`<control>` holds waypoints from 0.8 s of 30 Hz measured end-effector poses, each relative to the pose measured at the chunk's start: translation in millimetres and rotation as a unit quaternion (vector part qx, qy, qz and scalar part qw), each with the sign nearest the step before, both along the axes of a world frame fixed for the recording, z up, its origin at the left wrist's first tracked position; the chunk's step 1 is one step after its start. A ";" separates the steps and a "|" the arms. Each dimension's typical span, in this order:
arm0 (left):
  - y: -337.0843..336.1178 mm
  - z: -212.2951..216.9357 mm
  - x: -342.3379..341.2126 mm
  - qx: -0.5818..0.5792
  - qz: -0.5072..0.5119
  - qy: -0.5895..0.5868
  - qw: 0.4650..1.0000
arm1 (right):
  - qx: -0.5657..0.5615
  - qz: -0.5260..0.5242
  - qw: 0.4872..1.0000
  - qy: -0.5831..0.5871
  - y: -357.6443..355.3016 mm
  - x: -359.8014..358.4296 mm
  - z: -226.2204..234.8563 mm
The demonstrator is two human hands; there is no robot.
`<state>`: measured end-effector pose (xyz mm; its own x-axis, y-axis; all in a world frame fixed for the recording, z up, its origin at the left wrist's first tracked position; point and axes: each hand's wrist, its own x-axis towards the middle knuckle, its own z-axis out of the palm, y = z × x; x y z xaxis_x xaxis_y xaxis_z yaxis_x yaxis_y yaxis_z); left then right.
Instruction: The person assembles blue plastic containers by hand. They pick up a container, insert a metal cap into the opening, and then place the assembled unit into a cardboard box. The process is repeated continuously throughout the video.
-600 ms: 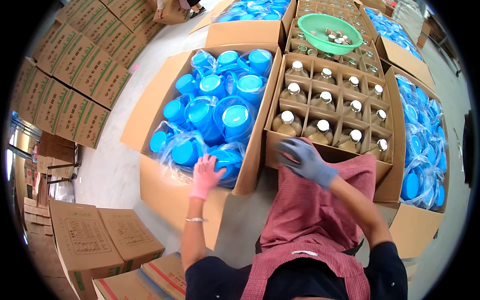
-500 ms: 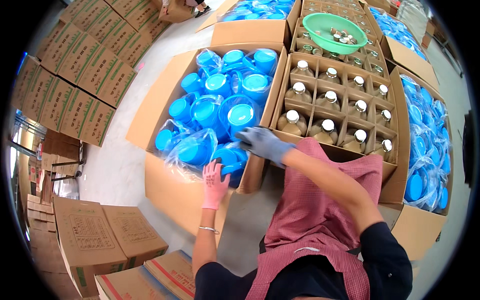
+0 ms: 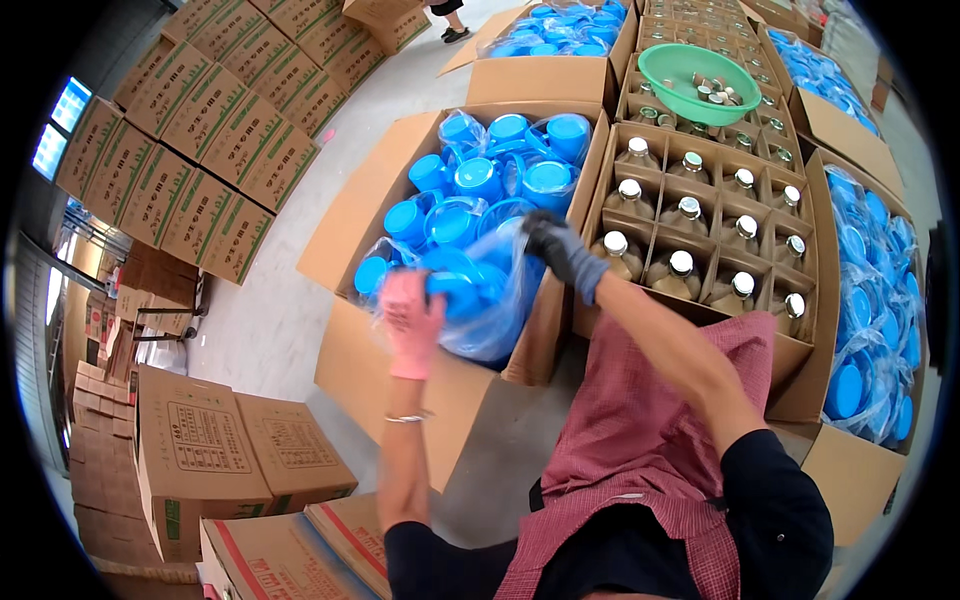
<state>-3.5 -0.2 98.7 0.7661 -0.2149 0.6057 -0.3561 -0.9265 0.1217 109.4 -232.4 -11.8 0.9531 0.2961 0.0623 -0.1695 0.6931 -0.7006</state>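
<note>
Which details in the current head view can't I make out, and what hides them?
In the head view:
Left hand: motion blur hides its contact with the blue container.
Right hand: its back hides whether it pinches the plastic bag.
Bottles: lower parts hidden by their carton.
Background person: upper body cut off by the top edge.

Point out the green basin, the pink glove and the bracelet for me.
Green basin (image 3: 668,73): head view, bare inner wall toward its left side.
Pink glove (image 3: 409,322): head view, middle of its back.
Bracelet (image 3: 407,418): head view, middle of the visible band.
</note>
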 end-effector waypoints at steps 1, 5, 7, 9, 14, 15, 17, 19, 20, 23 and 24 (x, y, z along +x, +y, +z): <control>4.6 33.9 -2.0 0.021 0.015 -0.046 0.999 | 0.038 -0.017 0.999 -0.003 -12.8 -18.0 47.1; -49.3 211.7 -0.5 0.057 -0.047 -0.250 0.965 | -0.028 -0.057 0.977 -0.202 -99.1 -63.1 162.3; -91.3 294.6 -14.9 0.077 -0.057 -0.222 0.970 | -0.169 -0.083 0.942 -0.277 -131.5 -86.0 196.6; -125.9 344.4 -16.4 0.038 -0.108 -0.142 0.983 | -0.089 -0.013 0.932 -0.353 -145.6 -107.9 206.3; -205.4 329.0 11.5 -0.010 -0.174 0.019 0.984 | -0.256 -0.071 0.907 -0.326 -186.4 -192.2 183.4; -221.7 313.7 13.5 -0.001 -0.139 0.067 0.988 | -0.199 -0.022 0.954 -0.223 -199.9 -209.9 169.2; -248.4 264.0 17.4 0.018 -0.165 0.117 0.979 | -0.275 -0.028 0.953 -0.124 -222.7 -248.5 134.0; -282.1 213.9 11.6 0.017 -0.214 0.294 0.932 | -0.252 -0.030 0.965 -0.066 -252.3 -293.9 62.0; -294.3 186.0 5.4 0.024 -0.225 0.298 0.927 | -0.276 -0.023 0.961 -0.027 -255.5 -316.7 43.2; -298.1 132.8 -12.4 -0.032 -0.282 0.423 0.861 | -0.448 -0.022 0.893 0.039 -235.2 -375.9 31.0; -298.3 119.6 -14.1 -0.107 -0.365 0.451 0.807 | -0.485 0.015 0.871 0.075 -237.1 -408.7 10.4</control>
